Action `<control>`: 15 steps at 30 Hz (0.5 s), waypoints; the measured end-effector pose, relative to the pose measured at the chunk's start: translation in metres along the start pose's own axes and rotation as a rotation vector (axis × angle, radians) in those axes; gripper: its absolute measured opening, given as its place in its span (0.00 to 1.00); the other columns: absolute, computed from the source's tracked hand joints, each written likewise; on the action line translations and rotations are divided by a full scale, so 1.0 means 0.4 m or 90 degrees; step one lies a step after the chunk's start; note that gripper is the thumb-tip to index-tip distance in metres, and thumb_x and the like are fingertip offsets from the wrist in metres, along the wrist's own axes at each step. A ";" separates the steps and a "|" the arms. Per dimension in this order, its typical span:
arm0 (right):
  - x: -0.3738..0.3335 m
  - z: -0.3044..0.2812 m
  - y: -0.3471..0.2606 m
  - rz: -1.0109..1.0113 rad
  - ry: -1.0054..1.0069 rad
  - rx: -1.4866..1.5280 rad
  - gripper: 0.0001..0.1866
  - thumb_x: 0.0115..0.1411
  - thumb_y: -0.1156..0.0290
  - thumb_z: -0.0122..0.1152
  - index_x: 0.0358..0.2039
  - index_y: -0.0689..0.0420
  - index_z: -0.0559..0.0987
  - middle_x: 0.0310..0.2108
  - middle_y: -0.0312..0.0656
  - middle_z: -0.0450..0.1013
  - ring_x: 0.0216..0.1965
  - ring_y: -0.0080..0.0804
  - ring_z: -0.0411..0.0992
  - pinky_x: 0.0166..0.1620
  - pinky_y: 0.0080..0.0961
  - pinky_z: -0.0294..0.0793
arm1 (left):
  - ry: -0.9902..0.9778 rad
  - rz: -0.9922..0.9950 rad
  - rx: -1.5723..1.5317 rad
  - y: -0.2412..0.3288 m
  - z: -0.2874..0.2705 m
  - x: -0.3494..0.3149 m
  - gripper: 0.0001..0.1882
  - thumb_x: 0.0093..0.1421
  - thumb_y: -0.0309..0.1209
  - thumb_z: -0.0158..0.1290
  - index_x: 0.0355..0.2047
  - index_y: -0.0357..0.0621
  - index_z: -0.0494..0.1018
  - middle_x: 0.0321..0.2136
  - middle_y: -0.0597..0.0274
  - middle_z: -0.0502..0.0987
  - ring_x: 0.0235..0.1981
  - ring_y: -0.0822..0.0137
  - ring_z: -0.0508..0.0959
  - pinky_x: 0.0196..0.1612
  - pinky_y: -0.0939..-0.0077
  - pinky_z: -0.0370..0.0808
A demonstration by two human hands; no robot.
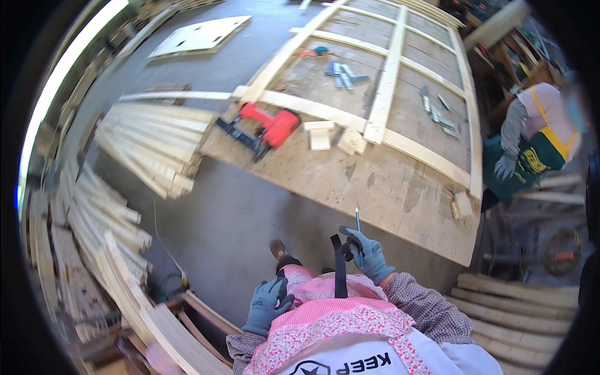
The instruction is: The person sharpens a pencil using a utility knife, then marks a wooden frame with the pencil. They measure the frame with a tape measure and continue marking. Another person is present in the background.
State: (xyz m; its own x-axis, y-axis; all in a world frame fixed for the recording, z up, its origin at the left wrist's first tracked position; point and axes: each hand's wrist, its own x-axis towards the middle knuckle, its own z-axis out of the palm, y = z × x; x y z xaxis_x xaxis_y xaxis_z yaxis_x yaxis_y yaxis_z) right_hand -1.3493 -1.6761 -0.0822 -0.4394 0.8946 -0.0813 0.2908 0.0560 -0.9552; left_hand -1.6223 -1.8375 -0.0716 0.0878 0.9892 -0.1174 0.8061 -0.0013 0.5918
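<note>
My right hand (370, 253), in a grey-blue glove with dark fingertips, pinches a blue-green pencil (358, 228) that points up and away from me. It is just short of the near edge of a wooden worktable (350, 181). A black strap (340, 269) stands up from my pink apron (337, 315) beside this hand. My left hand (267, 306), gloved alike, hovers at the apron's left side, loosely curled, with thumb and fingers apart and nothing visible in it. On the table lie a wooden frame (387, 94), a red-and-black nail gun (269, 128) and small wood blocks (320, 135).
Bundles of metallic strips (342, 75) lie inside the frame. Stacked slats (156, 137) and long boards (112, 250) crowd the left; more timber (512, 312) lies at lower right. A co-worker's gloved hand (505, 167) is beyond the table's right edge. A cable (164, 240) runs along the floor.
</note>
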 end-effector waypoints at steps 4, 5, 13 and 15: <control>0.091 0.040 -0.009 0.070 0.119 0.024 0.22 0.57 0.81 0.49 0.54 0.54 0.70 0.31 0.42 0.76 0.29 0.25 0.74 0.34 0.22 0.74 | -0.059 0.083 0.003 -0.084 -0.109 0.233 0.27 0.54 0.44 0.55 0.51 0.44 0.68 0.48 0.53 0.71 0.47 0.53 0.71 0.56 0.57 0.62; 0.123 0.053 -0.007 0.078 0.146 0.009 0.22 0.57 0.81 0.49 0.53 0.55 0.70 0.31 0.42 0.76 0.29 0.25 0.74 0.35 0.21 0.74 | -0.070 0.104 0.013 -0.107 -0.136 0.288 0.27 0.54 0.43 0.55 0.51 0.43 0.68 0.48 0.54 0.71 0.47 0.53 0.71 0.56 0.57 0.62; 0.483 0.195 -0.103 0.100 0.217 -0.077 0.25 0.54 0.78 0.56 0.55 0.55 0.69 0.38 0.47 0.76 0.38 0.34 0.76 0.41 0.27 0.74 | -0.092 0.176 0.000 -0.337 -0.413 0.704 0.22 0.52 0.33 0.57 0.47 0.40 0.69 0.44 0.52 0.74 0.46 0.53 0.72 0.54 0.58 0.63; 0.538 0.185 -0.148 0.029 0.211 -0.261 0.26 0.53 0.70 0.59 0.54 0.52 0.68 0.35 0.47 0.74 0.35 0.45 0.73 0.39 0.36 0.72 | -0.094 0.207 0.029 -0.390 -0.468 0.787 0.21 0.53 0.32 0.57 0.47 0.40 0.69 0.44 0.52 0.74 0.45 0.53 0.72 0.54 0.59 0.64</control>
State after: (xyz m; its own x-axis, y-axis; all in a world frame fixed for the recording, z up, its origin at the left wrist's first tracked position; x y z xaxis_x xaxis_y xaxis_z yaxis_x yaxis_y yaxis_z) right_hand -1.5240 -1.5197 -0.0641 -0.1456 0.9886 0.0379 0.6408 0.1234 -0.7577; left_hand -1.8299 -1.4985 -0.0515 0.4246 0.9043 -0.0445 0.7474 -0.3223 0.5810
